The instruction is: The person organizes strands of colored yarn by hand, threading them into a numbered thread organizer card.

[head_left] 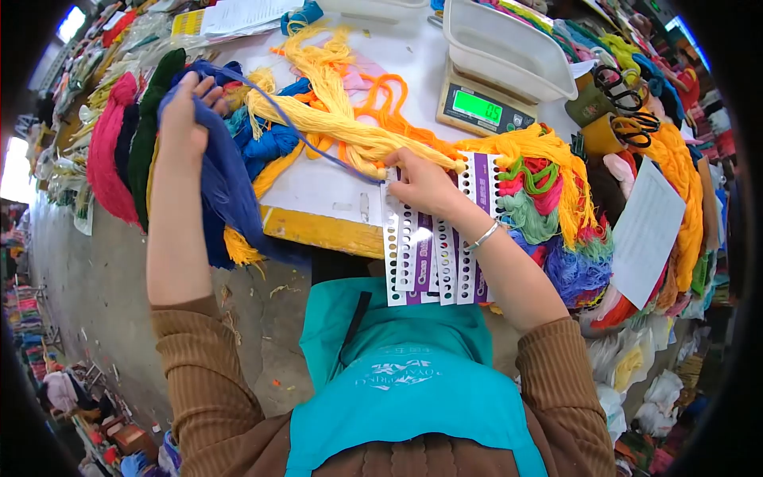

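My left hand (191, 99) is at the upper left, its fingers curled around the top of a hank of blue-violet thread (214, 159) that hangs over the table's edge. A thin strand of that thread runs rightward to my right hand (417, 183), which pinches its end at the top of a white punched card (392, 238). More cards with purple bands (469, 270) overlap beside it and hang over the front edge. Yellow thread (342, 127) lies across the table behind my right hand, with orange thread (389, 99) beyond it.
A digital scale (477, 103) carries a translucent tray (509, 52) at the back. Multicoloured thread piles (548, 207), a paper sheet (649, 230) and scissors in a holder (604, 135) are on the right. Pink thread (114, 151) and dark green thread (151, 127) hang at the left.
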A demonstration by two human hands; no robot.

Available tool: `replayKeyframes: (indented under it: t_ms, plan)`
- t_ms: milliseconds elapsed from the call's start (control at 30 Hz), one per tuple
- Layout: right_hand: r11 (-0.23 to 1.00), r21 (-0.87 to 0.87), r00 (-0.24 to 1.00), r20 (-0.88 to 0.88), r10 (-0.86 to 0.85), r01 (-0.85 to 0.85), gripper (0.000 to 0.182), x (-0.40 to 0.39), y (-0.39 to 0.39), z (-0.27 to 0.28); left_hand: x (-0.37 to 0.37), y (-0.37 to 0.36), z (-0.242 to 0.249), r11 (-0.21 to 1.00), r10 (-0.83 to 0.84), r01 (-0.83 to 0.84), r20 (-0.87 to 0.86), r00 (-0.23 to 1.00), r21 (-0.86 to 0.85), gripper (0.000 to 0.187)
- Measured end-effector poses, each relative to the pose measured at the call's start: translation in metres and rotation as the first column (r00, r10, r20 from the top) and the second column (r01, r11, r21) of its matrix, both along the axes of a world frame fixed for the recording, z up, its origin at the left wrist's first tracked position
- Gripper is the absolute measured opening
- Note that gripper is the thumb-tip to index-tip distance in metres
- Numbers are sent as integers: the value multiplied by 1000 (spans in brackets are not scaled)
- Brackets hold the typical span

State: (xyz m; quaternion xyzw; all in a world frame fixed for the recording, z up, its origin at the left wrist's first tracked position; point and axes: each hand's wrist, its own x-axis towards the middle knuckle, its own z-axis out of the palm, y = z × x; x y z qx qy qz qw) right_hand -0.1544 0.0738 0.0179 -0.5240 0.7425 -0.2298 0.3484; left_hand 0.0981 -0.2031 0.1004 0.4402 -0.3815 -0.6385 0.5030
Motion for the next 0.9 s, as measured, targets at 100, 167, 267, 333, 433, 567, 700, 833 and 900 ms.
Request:
replayKeyframes:
  t_ms: [100,167,267,333,433,567,700,833,900]
  plan:
    - [997,-80,1000,-25,-2,0,42,1,3,-5,-18,61,-15,954,-299,296,-96,950,-44,42]
    - [988,-129,975,212,-61,90,31,4,7,-6,-28,120,-5,831,-464,547,-423,779,96,42]
    - [889,-398,891,454,-25,228,18,28,14,1,-33,179,-5,734,-533,673,-544,649,84,51]
    - [885,-360,756,655,14,296,14,55,24,31,-37,205,-5,712,-562,699,-537,629,73,58]
    - [903,-300,584,809,71,307,14,77,38,58,-41,225,-16,689,-625,724,-486,611,23,59]
    - [914,-191,491,871,-11,359,9,78,50,49,-38,242,-21,635,-665,771,-482,571,37,52]
    - [867,16,95,993,-73,498,2,70,61,56,-35,249,-24,656,-610,751,-531,588,78,48]
    - [881,-6,89,995,-41,473,3,66,68,48,-36,256,-23,736,-537,672,-528,658,88,38]
    - [869,-55,180,983,-39,491,3,69,69,44,-38,259,-25,758,-539,649,-497,680,66,35]
